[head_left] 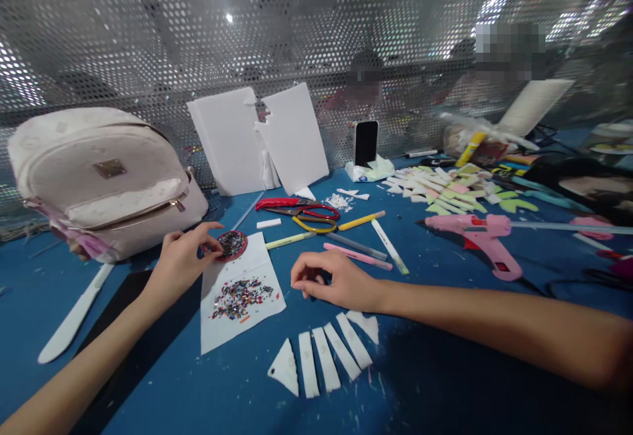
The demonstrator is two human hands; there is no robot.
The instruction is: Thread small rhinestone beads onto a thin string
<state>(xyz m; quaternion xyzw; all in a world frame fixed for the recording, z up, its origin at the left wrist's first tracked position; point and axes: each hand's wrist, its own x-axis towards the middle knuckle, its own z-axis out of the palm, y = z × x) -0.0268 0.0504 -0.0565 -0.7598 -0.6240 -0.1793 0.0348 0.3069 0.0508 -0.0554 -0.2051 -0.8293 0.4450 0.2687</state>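
My left hand (190, 250) reaches over the top of a white paper sheet (210, 329), thumb and fingers closed at the rim of a small round red-edged dish (232, 245) filled with dark, shiny sequins. Loose multicoloured sequins (242, 298) lie spread on the lower part of the sheet. Right of it, my right hand (336, 280) is above the blue table with its fingers curled in and the thumb near the index finger; anything between them is too small to see. Below this hand, several white foam pieces (324, 359) form a fish shape.
A white backpack (113, 184) stands at left near a white knife (74, 319). Scissors (297, 211) and pens (356, 256) lie ahead. On the right are a pink glue gun (479, 234) and cut foam pieces (445, 188). A phone (366, 144) stands behind.
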